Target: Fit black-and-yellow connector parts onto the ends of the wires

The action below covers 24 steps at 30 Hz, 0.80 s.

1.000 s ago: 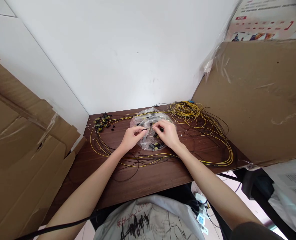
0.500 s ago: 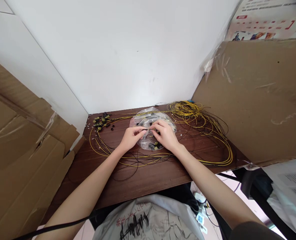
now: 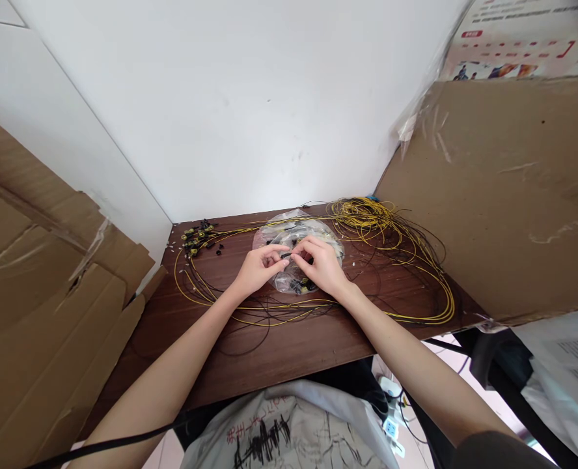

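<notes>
My left hand is closed in a pinch, thumb and forefinger at a small black connector part. Opposite it, my right hand pinches the other end of this piece, its fingertips nearly touching the left ones. Both hands are over a clear plastic bag lying on the brown table, with small black and yellow connectors in or on it. Yellow and black wires loop around the bag. My fingers partly hide the held part.
Wires coil in a yellow heap at the back right. Several black and yellow connectors are piled at the back left. Cardboard sheets stand on both sides, and a white wall rises behind the brown table.
My left thumb and forefinger have shifted slightly on the small black part, and it now shows between them. My right hand stays almost in place.
</notes>
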Tool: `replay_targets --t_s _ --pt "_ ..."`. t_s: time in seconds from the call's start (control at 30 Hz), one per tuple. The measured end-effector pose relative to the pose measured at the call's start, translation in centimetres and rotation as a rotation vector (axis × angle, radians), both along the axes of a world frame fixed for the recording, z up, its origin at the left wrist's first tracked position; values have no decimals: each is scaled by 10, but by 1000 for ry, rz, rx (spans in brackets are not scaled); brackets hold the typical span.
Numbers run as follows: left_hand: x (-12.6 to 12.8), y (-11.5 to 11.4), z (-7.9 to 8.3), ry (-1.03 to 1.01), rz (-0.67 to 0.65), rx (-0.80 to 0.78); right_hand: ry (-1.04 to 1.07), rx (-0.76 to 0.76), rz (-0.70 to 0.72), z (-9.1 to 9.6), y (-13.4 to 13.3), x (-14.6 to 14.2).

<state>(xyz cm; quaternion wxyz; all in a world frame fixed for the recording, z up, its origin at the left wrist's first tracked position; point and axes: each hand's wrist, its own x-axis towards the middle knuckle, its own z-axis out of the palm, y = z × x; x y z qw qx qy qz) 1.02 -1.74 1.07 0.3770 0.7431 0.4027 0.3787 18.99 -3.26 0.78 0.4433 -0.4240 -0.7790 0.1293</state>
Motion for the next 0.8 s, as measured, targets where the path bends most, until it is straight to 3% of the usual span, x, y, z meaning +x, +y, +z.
replay_targets --t_s 0.47,0.8 --pt "-1 5 -3 -116 66 -90 208 -6 -269 8 4 11" --pt "-2 8 -8 -144 59 -61 -6 -22 -80 2 4 6"
